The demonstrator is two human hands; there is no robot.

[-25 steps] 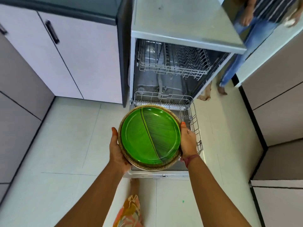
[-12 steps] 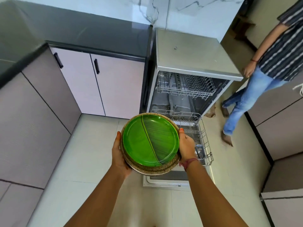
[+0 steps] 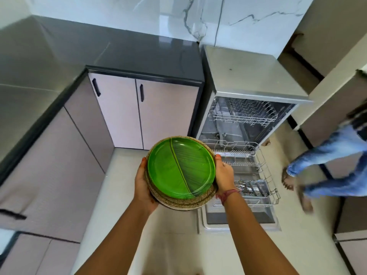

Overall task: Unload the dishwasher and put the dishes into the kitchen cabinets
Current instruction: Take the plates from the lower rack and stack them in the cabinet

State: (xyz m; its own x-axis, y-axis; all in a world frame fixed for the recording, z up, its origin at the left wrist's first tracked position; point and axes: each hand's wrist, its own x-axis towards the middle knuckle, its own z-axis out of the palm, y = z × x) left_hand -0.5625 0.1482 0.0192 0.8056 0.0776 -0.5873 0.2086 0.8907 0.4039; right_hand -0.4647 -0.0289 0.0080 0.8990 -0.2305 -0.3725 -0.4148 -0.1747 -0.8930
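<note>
Head view — hands [image 3: 183,181] at plate stack [image 3: 181,171] edges

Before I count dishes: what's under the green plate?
Speckled brown plates are stacked beneath the green plate; only their rims show, so their number and faces are hidden.

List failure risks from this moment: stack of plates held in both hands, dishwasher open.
1. The plate stack is held only at its edges by the left hand and right hand; the green plate on top could slide if the stack tilts.
2. The lower rack is pulled out over the open door, a likely trip hazard.
3. Another person's legs are close by; a bump is possible.
</note>
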